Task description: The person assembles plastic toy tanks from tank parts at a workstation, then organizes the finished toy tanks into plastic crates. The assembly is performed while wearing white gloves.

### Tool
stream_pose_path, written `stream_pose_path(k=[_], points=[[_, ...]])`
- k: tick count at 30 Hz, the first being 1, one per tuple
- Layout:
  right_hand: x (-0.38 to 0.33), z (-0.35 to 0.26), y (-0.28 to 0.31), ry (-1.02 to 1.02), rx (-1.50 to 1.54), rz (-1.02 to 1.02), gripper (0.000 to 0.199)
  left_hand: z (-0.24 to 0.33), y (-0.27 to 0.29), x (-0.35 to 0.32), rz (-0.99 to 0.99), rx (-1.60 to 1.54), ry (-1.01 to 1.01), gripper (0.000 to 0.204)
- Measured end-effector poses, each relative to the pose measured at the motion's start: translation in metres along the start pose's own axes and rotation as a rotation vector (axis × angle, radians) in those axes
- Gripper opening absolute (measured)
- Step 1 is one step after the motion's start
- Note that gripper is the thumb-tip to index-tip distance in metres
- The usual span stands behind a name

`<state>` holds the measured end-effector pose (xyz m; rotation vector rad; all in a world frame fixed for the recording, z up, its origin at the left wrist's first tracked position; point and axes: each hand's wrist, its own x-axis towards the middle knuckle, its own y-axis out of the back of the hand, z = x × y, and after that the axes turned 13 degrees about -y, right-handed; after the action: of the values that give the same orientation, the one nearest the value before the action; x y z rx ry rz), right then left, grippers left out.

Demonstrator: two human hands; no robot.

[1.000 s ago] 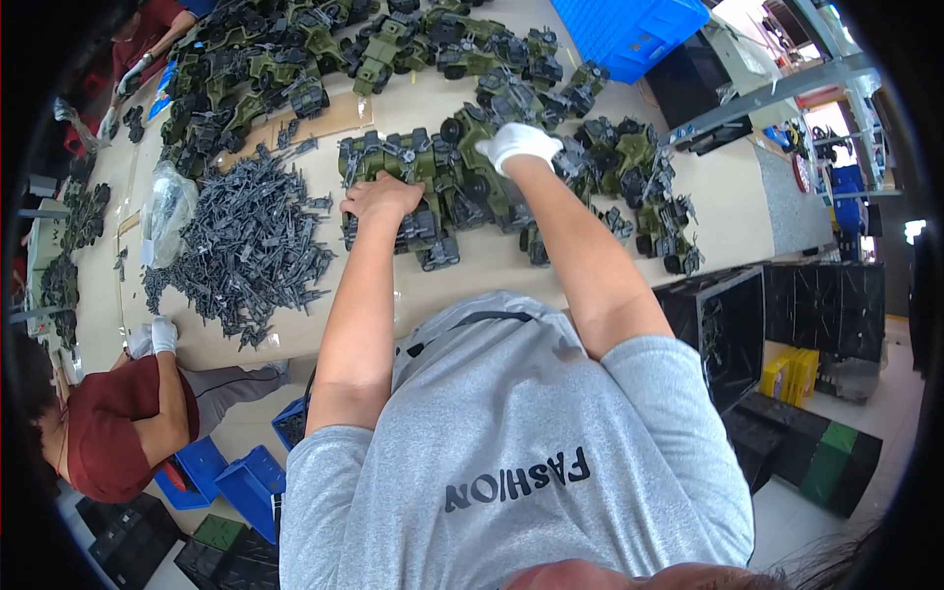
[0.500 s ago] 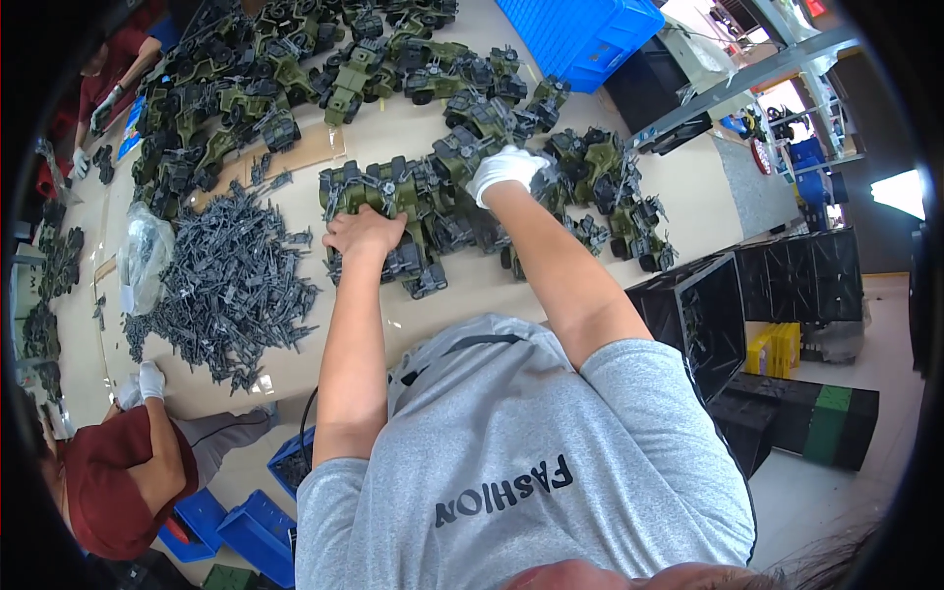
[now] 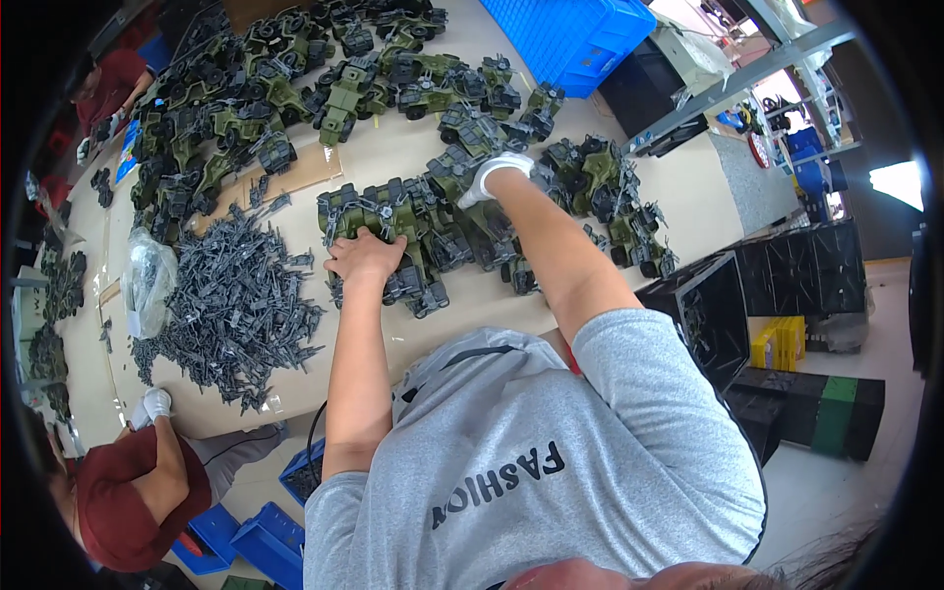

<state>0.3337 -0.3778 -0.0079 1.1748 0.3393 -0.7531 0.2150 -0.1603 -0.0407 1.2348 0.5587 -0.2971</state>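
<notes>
My bare left hand point(image 3: 366, 258) rests with fingers spread on the near side of a green and black toy military vehicle point(image 3: 339, 209) at the left end of a packed row. My right hand point(image 3: 499, 177), in a white glove, is farther back and to the right. It is closed on another toy vehicle point(image 3: 484, 228), the thumb side pointing down and left; most of its fingers are hidden. More toy vehicles point(image 3: 595, 177) stand close by on the right.
A heap of small dark grey plastic parts point(image 3: 241, 305) and a clear plastic bag point(image 3: 147, 270) lie left. Many vehicles point(image 3: 344, 93) crowd the far table. A blue crate point(image 3: 570, 39) stands behind, black crates point(image 3: 693, 305) at right. A person in dark red point(image 3: 147, 482) sits at left.
My right hand has shifted a little left, and its gloved fingers no longer reach out to the right. My left hand stays on the same vehicle. The whole view has shifted slightly.
</notes>
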Motion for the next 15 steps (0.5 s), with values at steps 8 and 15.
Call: stream_pose_path(k=[8, 15], points=[[-0.026, 0.033, -0.001, -0.048, 0.264, 0.160, 0.086, 0.003, 0.005, 0.010, 0.033, 0.011, -0.038, 0.092], [-0.099, 0.141, -0.011, 0.268, 0.854, 0.469, 0.090, -0.063, 0.039, 0.005, 0.296, 0.103, -0.132, 0.097]])
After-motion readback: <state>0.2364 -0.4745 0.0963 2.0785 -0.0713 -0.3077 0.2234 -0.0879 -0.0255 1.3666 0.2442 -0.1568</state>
